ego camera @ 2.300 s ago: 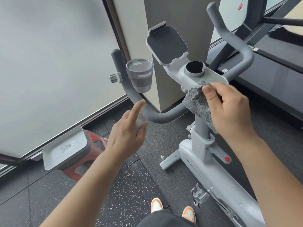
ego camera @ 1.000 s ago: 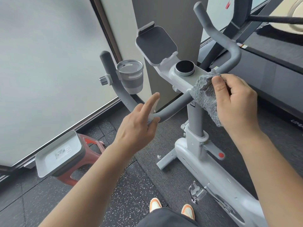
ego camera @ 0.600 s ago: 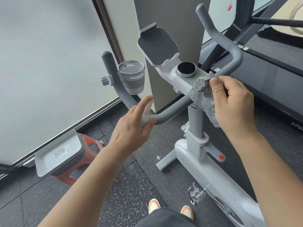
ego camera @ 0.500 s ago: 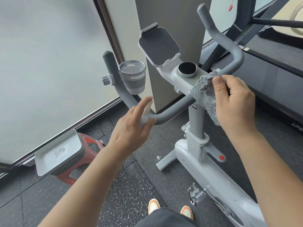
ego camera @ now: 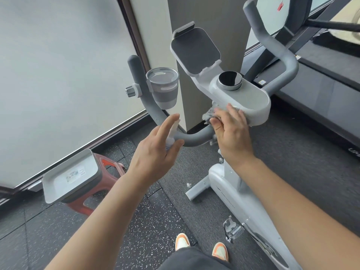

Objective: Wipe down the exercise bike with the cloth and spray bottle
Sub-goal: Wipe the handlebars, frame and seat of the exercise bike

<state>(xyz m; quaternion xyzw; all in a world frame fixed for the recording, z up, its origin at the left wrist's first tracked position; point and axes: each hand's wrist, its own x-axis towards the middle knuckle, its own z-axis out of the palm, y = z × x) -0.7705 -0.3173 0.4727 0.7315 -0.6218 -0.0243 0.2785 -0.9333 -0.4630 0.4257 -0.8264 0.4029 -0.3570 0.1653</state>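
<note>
The white exercise bike's console with its round black knob is in the middle of the view. My right hand holds the grey cloth against the console's near-left edge, where the grey handlebar joins the stem. Most of the cloth is hidden under the hand. My left hand grips a small pale spray bottle, index finger raised over its top, just in front of the handlebar's lower bend.
A grey cup holder hangs on the left handlebar, with a tablet holder behind the console. A grey tray on a red stool stands at the left by the window. A pillar is behind, a treadmill at right, a pedal below.
My right hand has taken the cloth from the console's right end down to its near-left edge by the handlebar. The console top now shows bare. My left hand has barely moved.
</note>
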